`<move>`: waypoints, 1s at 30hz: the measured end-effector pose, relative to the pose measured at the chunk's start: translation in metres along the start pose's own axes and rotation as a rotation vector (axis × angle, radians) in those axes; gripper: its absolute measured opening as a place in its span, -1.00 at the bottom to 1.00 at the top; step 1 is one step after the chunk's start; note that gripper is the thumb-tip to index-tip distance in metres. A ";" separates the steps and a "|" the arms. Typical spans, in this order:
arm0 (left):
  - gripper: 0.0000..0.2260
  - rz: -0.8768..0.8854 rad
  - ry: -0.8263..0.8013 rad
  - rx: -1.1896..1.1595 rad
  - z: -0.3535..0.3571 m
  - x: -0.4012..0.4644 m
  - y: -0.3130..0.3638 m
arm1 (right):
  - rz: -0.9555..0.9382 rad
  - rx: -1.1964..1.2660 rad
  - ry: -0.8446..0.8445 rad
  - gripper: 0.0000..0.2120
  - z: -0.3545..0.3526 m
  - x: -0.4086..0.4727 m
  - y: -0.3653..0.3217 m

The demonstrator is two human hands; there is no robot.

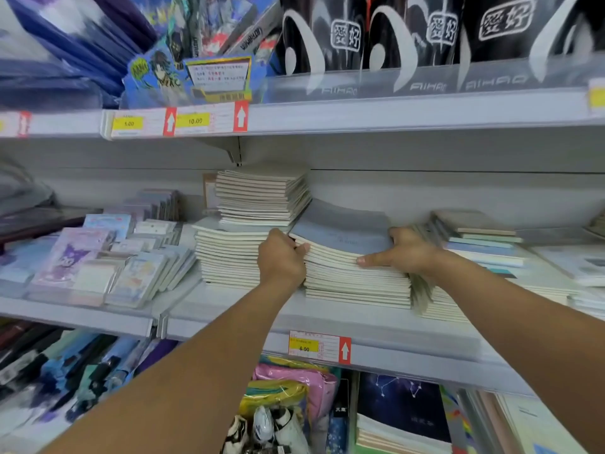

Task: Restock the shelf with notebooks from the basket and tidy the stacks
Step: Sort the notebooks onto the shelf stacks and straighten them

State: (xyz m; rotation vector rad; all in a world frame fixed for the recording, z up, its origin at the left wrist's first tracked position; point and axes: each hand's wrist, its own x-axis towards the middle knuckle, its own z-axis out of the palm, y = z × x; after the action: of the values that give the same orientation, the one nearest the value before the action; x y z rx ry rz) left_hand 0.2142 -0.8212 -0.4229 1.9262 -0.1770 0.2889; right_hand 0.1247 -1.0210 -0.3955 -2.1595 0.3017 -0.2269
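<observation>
Grey-covered, cream-edged notebook stack (353,270) on the shelf (229,314) is grasped at its sides by left grip (283,260) and right grip (402,249), arms outstretched.

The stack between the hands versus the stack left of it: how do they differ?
The held stack is topped by a grey-blue cover, and its upper notebooks bow upward; the left stack lies flat.

The left stack carries a smaller pile; the held stack carries nothing.

Both show cream page edges and rest on the same shelf.
</observation>
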 end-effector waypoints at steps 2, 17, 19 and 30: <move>-0.79 0.066 -0.036 0.078 -0.002 -0.001 -0.001 | -0.049 0.068 -0.008 -0.61 0.004 -0.008 -0.002; -0.87 -0.937 -0.213 0.021 -0.099 -0.285 -0.336 | 0.257 -0.289 -0.708 -0.44 0.385 -0.225 0.250; -0.88 -1.109 -0.242 0.024 -0.103 -0.324 -0.367 | 0.386 -0.286 -0.749 -0.38 0.413 -0.253 0.297; -0.78 -0.983 -0.604 0.493 -0.112 -0.362 -0.423 | 0.565 -0.612 -0.629 -0.34 0.425 -0.278 0.348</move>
State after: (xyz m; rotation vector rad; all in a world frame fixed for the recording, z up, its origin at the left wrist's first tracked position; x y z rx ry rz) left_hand -0.0358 -0.5682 -0.8657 2.2824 0.4914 -0.9864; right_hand -0.0691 -0.7992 -0.9363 -2.4791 0.6482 0.9562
